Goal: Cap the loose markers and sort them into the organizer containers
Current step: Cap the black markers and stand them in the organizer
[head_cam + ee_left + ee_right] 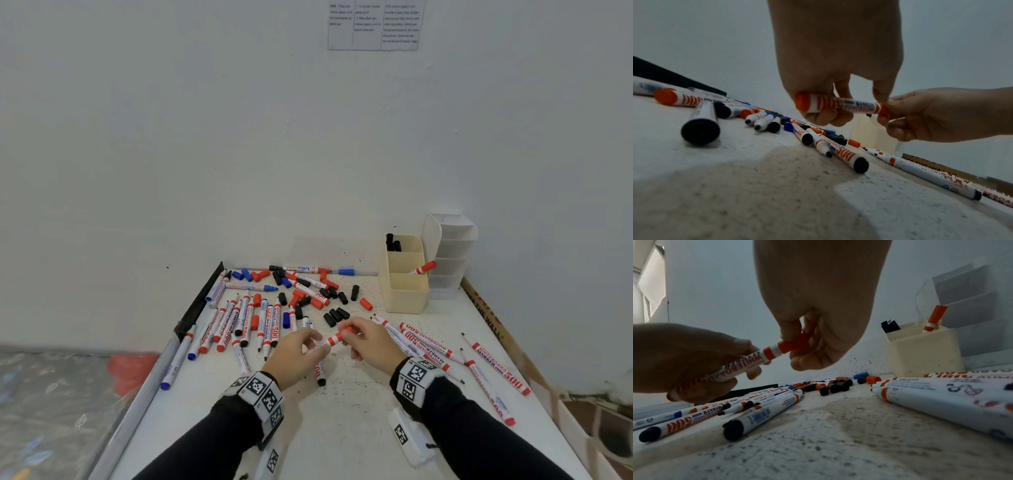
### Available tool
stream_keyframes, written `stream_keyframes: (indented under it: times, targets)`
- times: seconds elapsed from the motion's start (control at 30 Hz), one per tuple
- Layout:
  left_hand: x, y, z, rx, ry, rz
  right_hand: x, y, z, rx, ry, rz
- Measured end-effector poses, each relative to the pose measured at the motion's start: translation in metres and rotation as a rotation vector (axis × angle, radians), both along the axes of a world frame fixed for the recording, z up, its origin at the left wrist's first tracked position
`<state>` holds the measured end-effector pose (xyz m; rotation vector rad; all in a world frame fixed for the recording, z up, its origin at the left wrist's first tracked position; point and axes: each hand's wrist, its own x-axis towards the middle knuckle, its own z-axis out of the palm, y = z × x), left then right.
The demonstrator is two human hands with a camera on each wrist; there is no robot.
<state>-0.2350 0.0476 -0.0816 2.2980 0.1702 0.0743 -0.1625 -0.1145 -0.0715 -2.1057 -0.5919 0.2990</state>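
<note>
My left hand (305, 346) grips the barrel of a red whiteboard marker (331, 340) a little above the table. My right hand (363, 337) pinches the red cap (795, 344) that sits on the marker's tip end. The left wrist view shows the same marker (840, 104) between both hands, its red end plug towards the camera. The cream organizer (404, 274) stands at the back right, with black markers (393, 242) in its rear compartment and one red marker (424, 268) in the middle one. A white tiered organizer (452, 253) stands behind it.
Several uncapped markers (246, 322) lie in a row left of my hands, with loose red, black and blue caps (308, 291) scattered beyond. More markers (445, 353) lie to the right. A black bar (202, 301) edges the table's left side; a wall stands behind.
</note>
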Motion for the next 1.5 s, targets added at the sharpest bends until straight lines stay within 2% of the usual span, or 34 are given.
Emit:
stream_keyframes:
  times: [0.13, 0.23, 0.37, 0.43, 0.53, 0.6, 0.7, 0.8, 0.93, 1.0, 1.1, 1.23, 1.5]
  targets:
    - [0.001, -0.001, 0.005, 0.025, -0.011, -0.047, 0.001, 0.0, 0.0, -0.122, -0.019, -0.04]
    - [0.002, -0.01, 0.008, 0.135, -0.022, -0.09, -0.002, 0.004, 0.003, -0.087, -0.007, -0.126]
    - [0.0, -0.017, 0.015, 0.07, 0.031, -0.121, -0.004, 0.006, 0.01, -0.063, -0.011, -0.148]
    - [0.001, -0.019, 0.023, -0.09, 0.13, -0.137, -0.003, 0.004, 0.009, 0.007, 0.018, -0.136]
    - [0.0, -0.02, 0.033, -0.483, 0.309, -0.139, -0.003, 0.002, 0.01, 0.166, 0.084, -0.102]
    - [0.0, -0.02, 0.037, -0.589, 0.355, -0.131, -0.002, 0.002, 0.015, 0.193, 0.107, -0.05]
    - [-0.002, -0.014, 0.041, -0.478, 0.337, -0.119, 0.003, 0.006, 0.022, 0.132, 0.1, 0.029]
    - [-0.001, 0.001, 0.045, -0.336, 0.316, -0.029, 0.009, 0.014, 0.024, 0.047, -0.008, 0.028]
    - [0.002, 0.048, 0.032, -0.149, 0.236, 0.383, 0.019, 0.022, 0.025, 0.021, -0.085, -0.07]
    - [-0.006, 0.069, 0.026, -0.015, 0.322, 0.482, 0.025, 0.024, 0.024, 0.045, -0.111, -0.124]
    - [-0.017, 0.086, 0.011, 0.129, 0.487, 0.512, 0.031, 0.025, 0.018, 0.076, -0.12, -0.189]
    - [-0.02, 0.09, -0.006, 0.127, 0.554, 0.535, 0.035, 0.024, 0.009, 0.121, -0.105, -0.227]
    - [-0.009, 0.089, -0.009, -0.094, 0.469, 0.646, 0.061, 0.002, 0.025, 0.235, -0.167, -0.323]
